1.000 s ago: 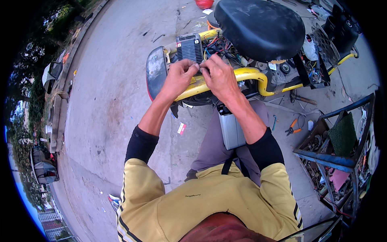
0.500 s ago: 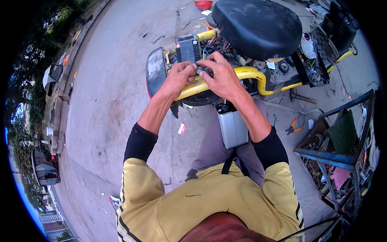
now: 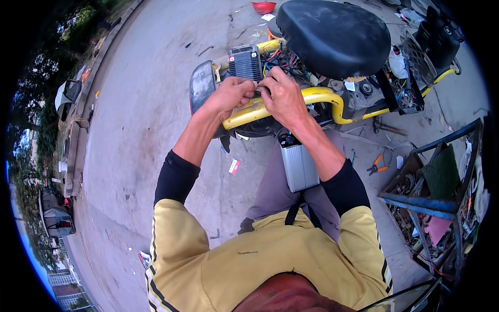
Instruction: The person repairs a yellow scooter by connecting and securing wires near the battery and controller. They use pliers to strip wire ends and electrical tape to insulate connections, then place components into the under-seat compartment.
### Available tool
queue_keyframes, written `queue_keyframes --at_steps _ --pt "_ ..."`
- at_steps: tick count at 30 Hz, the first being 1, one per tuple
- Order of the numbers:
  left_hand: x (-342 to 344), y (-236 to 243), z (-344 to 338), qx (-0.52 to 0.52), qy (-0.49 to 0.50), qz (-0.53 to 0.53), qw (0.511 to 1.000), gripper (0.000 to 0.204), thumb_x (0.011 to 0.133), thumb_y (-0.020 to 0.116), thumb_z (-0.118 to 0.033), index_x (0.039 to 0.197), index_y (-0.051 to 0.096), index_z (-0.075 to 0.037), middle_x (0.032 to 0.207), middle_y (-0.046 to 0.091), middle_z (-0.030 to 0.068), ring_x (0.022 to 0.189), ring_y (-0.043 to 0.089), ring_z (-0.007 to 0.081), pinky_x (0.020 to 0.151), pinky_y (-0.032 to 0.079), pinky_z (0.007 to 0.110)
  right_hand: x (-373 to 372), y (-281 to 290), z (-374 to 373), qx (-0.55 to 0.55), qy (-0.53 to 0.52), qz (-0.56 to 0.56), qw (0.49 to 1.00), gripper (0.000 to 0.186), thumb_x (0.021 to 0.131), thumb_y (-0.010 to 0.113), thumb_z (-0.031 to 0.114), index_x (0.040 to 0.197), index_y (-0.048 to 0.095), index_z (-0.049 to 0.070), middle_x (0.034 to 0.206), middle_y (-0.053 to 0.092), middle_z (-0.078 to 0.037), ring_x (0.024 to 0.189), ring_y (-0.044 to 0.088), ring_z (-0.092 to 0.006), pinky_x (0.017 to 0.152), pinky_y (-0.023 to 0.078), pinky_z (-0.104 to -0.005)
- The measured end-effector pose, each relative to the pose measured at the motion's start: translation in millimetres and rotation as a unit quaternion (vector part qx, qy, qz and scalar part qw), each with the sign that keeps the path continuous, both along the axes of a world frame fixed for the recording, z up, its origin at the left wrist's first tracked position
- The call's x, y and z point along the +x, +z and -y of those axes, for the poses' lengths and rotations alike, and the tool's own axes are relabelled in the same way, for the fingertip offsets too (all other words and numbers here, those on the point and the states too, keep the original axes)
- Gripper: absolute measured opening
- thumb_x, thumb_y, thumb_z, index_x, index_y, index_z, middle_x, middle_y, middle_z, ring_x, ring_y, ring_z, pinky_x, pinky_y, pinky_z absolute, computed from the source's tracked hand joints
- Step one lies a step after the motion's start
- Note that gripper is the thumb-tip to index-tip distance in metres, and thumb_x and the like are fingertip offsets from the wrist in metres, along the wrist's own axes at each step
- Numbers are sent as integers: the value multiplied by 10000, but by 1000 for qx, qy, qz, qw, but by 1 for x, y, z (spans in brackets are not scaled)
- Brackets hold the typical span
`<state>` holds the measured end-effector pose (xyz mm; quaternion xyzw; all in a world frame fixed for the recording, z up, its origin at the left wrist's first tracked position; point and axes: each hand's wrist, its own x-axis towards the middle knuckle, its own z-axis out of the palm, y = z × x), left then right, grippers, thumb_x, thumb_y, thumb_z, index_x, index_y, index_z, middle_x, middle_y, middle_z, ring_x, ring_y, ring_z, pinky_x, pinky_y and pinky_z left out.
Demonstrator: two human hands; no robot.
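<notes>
Both hands meet over the yellow tubular frame point(image 3: 322, 95) of a stripped-down electric vehicle. My left hand point(image 3: 235, 95) is closed in a pinch, its fingertips against those of my right hand point(image 3: 282, 96), which is also pinched shut. Whatever lies between the fingers is small and mostly hidden. Just beyond them a dark finned metal box point(image 3: 245, 65) sits on the frame, with a tangle of coloured wires point(image 3: 283, 60) to its right. A silver finned controller box point(image 3: 301, 169) with a black connector end rests between my thighs, below my right forearm.
A black seat point(image 3: 332, 39) stands over the frame. To the right lie a hammer point(image 3: 392, 128) and orange-handled pliers point(image 3: 381, 164) on the concrete. A blue-edged metal rack point(image 3: 431, 205) full of scrap parts stands nearer me. A red bowl point(image 3: 264, 7) is at the far edge.
My hands have shifted slightly and my right fingers have curled in more. A dark small piece that showed beneath the right fingers is now mostly hidden.
</notes>
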<state>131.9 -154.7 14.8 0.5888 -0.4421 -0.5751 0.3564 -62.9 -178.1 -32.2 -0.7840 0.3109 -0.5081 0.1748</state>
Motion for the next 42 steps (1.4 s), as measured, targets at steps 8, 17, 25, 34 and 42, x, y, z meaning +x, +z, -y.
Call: queue_keyframes --at_steps 8,17,25,34,42 --pt "-1 -14 -21 -148 37 107 983 193 1071 728 -177 1194 724 -28 819 621 -58 672 477 22 573 373 230 0 -3 3 53 16 49 997 75 906 754 31 972 761 -4 1007 651 -136 869 721 -359 795 583 -477" --pt "-17 -35 -24 -286 70 219 930 94 990 804 -69 1065 789 -14 852 673 -46 700 549 34 616 459 241 -2 0 7 117 27 85 989 77 892 770 47 938 799 -7 902 672 -129 845 710 -310 769 560 -424" --pt "-12 8 -26 -512 -35 497 699 240 902 824 -35 1133 770 -70 1038 704 63 841 733 224 687 575 353 -4 3 10 132 32 80 988 91 892 766 87 921 801 8 903 671 -141 837 708 -351 775 561 -466" --pt "-16 8 -18 -502 -76 526 682 130 933 784 -115 1056 749 -91 1005 713 73 819 733 284 678 577 404 -3 -1 7 110 28 76 991 91 897 768 69 951 784 -4 941 665 -143 851 715 -364 776 571 -476" --pt "-12 8 3 -28 76 45 996 146 941 760 -129 858 706 -22 764 590 -18 627 452 71 526 297 286 1 -3 2 36 12 59 998 68 903 766 51 948 762 0 984 652 -135 854 714 -365 770 577 -479"
